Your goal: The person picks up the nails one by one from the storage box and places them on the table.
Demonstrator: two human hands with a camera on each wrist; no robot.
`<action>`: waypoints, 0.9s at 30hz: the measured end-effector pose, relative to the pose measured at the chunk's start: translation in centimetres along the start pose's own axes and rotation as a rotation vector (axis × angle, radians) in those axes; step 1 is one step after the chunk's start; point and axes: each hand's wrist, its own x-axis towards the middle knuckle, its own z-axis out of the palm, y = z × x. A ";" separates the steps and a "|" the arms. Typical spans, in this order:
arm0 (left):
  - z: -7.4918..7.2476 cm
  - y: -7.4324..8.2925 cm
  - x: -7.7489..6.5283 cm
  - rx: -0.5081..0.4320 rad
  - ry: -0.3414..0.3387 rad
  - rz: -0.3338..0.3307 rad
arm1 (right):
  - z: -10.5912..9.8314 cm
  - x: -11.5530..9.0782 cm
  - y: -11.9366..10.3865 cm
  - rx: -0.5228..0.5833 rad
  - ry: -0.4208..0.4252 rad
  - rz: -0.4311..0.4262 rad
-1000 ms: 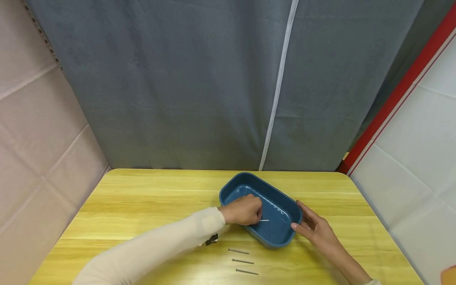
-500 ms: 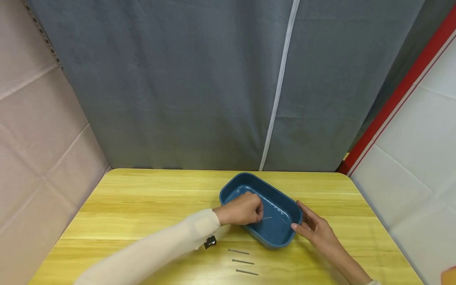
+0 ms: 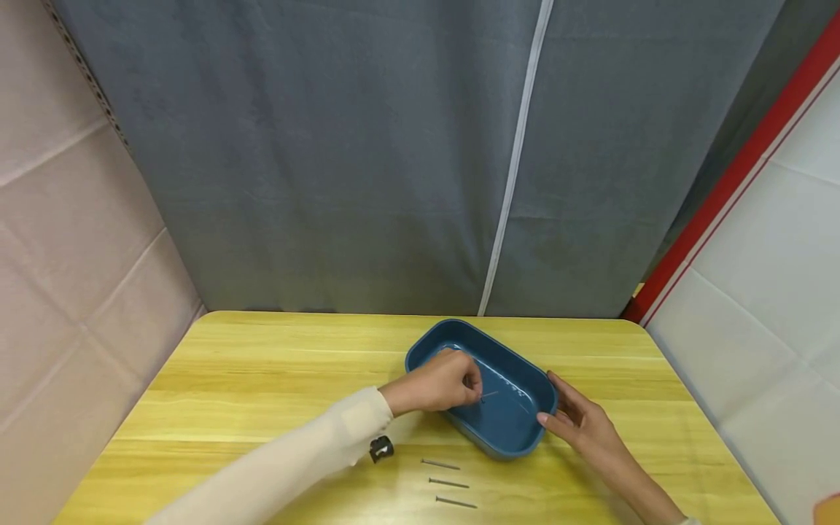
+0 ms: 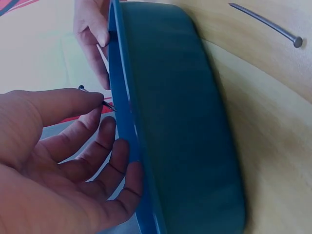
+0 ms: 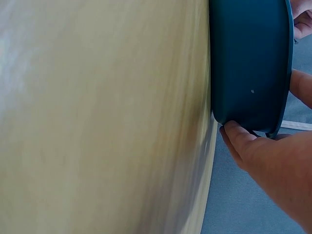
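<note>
My left hand is over the near-left part of a deep blue rectangular container. Its thumb and index finger pinch a thin metal nail, while the other fingers are loosely bent beside the container's rim in the left wrist view. At the container's right end, my right hand grips the corner. The right wrist view has its fingertips under the container's lower edge and its thumb at the rim. Three nails lie in a row on the table: a far one, a middle one and a near one.
The container stands on a light wooden table near its back edge. A grey curtain hangs behind, with pale panels at both sides. A small black device is at the left wrist.
My left hand has drawn slightly left and back and turned a little, and the nail in its fingertips now tilts up to the right. The right hand and container stay put.
</note>
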 end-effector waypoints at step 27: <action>-3.7 0.4 -3.3 -0.168 0.053 0.036 | 0.0 0.1 0.0 -0.001 0.000 -0.016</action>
